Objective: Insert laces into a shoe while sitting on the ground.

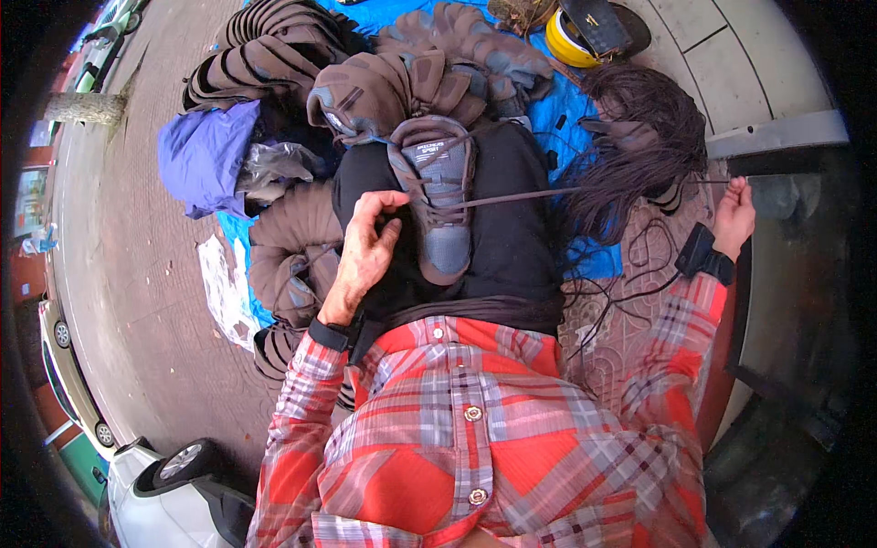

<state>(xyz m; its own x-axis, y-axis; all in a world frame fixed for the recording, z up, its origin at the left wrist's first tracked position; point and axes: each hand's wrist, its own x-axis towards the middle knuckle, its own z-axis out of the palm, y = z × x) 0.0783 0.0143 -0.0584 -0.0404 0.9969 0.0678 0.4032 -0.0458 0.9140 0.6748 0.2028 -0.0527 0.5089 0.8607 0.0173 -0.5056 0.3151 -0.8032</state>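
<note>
A grey-brown shoe upper (444,196) with a blue-grey toe lies on my dark-trousered lap, its toe toward me. From its eyelets a dark shoelace (521,197) runs taut to the far right, where my right hand (734,219) pinches it with the arm stretched out. At the upper's left edge is my left hand (367,245), its fingers curled and the index fingertip touching beside the eyelets. What those fingers hold, if anything, is too small to make out. Each wrist carries a black band.
Bundles of shoe uppers (288,55) lie ahead and left on a blue sheet (373,13). A tangle of dark laces (630,137) lies right, near a yellow-rimmed container (568,46). A purple bag (208,157) sits left. Parked cars (178,493) stand farther left.
</note>
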